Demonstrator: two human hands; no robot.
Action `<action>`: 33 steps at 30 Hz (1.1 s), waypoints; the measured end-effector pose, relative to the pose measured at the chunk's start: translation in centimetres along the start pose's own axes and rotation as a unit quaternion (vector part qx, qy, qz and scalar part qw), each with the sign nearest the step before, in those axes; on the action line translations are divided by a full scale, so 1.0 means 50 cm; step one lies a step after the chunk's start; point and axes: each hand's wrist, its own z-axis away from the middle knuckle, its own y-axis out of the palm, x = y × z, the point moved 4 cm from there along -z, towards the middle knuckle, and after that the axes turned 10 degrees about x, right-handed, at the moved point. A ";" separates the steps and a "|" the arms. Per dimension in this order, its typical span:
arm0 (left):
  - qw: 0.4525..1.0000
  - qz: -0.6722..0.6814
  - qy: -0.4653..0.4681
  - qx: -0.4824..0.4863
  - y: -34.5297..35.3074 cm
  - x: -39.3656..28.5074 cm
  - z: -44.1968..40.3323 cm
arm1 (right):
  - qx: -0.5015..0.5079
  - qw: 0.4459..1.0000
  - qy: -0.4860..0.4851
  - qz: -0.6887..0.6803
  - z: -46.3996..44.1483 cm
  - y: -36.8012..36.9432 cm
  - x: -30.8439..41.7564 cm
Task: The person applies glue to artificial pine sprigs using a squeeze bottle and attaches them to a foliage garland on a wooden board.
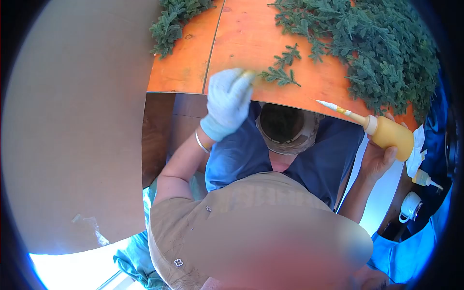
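Observation:
My left hand (228, 99), in a white glove with yellowed fingertips, is over the near edge of the orange tabletop (241, 38). Its fingers are pressed together, and what they hold, if anything, is hidden. Beside the fingertips is the stem end of a small green sprig (282, 76), with another sprig (288, 56) just beyond it. On the right my bare right hand (379, 157) grips a yellow squeeze bottle (392, 138). The bottle's long nozzle points left, its whitish tip above the table's near edge.
A large pile of green sprigs (382, 43) covers the table's right side; a smaller bunch (169, 29) lies at the upper left. A brown board (72, 125) fills the left. At the right are a second small bottle (421, 178), a white cup (411, 207) and white paper (415, 154).

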 end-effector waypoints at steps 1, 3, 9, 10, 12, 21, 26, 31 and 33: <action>1.000 0.001 -0.007 0.012 0.003 -0.020 0.001 | 0.002 1.000 -0.009 0.019 -0.005 0.010 0.001; 0.999 0.004 -0.021 0.034 0.011 -0.064 -0.022 | 0.003 0.999 -0.029 0.044 -0.021 0.026 0.001; 0.976 0.021 -0.047 0.210 0.081 -0.061 -0.015 | 0.053 0.994 -0.041 0.084 -0.066 0.063 -0.004; 0.979 0.012 -0.037 0.198 0.085 -0.063 -0.005 | 0.067 0.992 -0.043 0.095 -0.071 0.066 -0.004; 0.986 0.019 -0.035 0.161 0.085 -0.062 0.002 | 0.077 0.990 -0.054 0.110 -0.083 0.062 -0.004; 0.978 -0.018 -0.052 0.200 0.098 -0.070 -0.027 | 0.065 0.990 -0.044 0.121 -0.087 0.060 -0.004; 0.990 0.021 -0.015 0.137 0.125 -0.065 -0.003 | 0.055 0.988 -0.040 0.136 -0.086 0.045 0.001; 0.985 0.054 -0.025 0.162 0.113 -0.076 -0.023 | 0.075 0.991 -0.037 0.105 -0.080 0.019 -0.004; 0.985 0.040 -0.028 0.166 0.111 -0.087 -0.032 | 0.070 0.991 -0.035 0.106 -0.078 0.020 -0.005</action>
